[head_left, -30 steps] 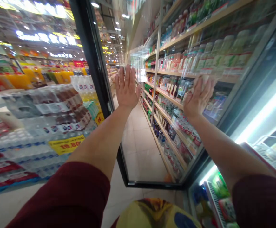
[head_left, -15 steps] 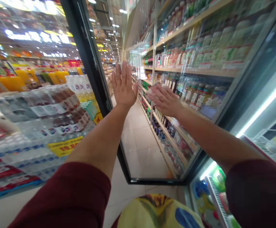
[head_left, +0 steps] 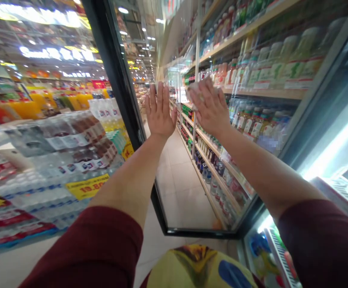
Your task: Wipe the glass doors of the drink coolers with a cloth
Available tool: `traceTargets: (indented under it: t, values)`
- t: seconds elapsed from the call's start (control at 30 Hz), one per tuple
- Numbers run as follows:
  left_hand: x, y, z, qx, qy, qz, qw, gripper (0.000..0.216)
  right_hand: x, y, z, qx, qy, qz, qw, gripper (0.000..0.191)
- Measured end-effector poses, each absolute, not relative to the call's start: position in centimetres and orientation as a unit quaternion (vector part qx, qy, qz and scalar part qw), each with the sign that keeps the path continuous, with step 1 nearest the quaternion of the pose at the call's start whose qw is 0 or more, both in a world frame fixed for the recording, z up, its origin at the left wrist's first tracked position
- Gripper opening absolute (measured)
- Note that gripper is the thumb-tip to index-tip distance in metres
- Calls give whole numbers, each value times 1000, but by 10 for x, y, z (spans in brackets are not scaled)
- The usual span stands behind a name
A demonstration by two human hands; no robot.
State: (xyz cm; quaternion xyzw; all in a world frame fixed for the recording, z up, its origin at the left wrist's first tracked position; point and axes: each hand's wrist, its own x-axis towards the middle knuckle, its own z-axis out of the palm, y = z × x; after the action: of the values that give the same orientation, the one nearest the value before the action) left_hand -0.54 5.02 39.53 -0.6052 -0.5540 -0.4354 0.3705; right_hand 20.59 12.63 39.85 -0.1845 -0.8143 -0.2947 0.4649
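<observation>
My left hand (head_left: pixel 160 112) lies flat on the glass door (head_left: pixel 189 192) near its left frame, fingers stretched upward, holding nothing. My right hand (head_left: pixel 211 108) presses on the same pane just to the right of it. A small white cloth (head_left: pixel 193 90) shows under its fingertips, pinned against the glass. Both forearms reach out from dark red sleeves. The door stands swung open, with a black frame (head_left: pixel 117 76) around it.
Through the glass run shelves of bottled drinks (head_left: pixel 261 72) along a tiled aisle (head_left: pixel 180 188). Stacked packs of bottled water with a yellow price tag (head_left: pixel 87 186) stand at left. The lit cooler interior (head_left: pixel 333 176) is at right. A yellow patterned object (head_left: pixel 198 268) sits at the bottom.
My right hand slid left across the glass with the cloth, then rose to beside my left hand. My left hand stayed flat in place.
</observation>
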Motion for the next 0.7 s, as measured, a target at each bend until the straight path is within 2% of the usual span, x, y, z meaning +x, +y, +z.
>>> traceTargets:
  t: [0.07, 0.1, 0.23, 0.27, 0.4, 0.43, 0.6, 0.7]
  values:
    - [-7, 51, 395, -604, -553, -436, 372, 77, 201, 124, 398, -241, -773, -272, 521, 65]
    - [-7, 52, 395, -603, -553, -435, 375, 77, 198, 123, 397, -243, -773, -269, 520, 64]
    - [-7, 52, 395, -599, -556, -434, 379, 76, 197, 122, 399, -145, -859, -300, 389, 64]
    - [-7, 52, 395, -597, -557, -435, 380, 76, 199, 124, 405, -145, -859, -305, 384, 66]
    - [-5, 49, 395, -598, -557, -435, 379, 76, 205, 126, 435, -280, -760, -279, 515, 70]
    - [-5, 49, 395, -597, -558, -433, 381, 76, 204, 125, 440, -294, -750, -276, 525, 71]
    - [-6, 50, 394, -594, -555, -436, 387, 77, 206, 122, 450, -169, -847, -316, 393, 68]
    - [-5, 49, 394, -594, -559, -433, 384, 77, 209, 124, 461, -202, -823, -306, 433, 68]
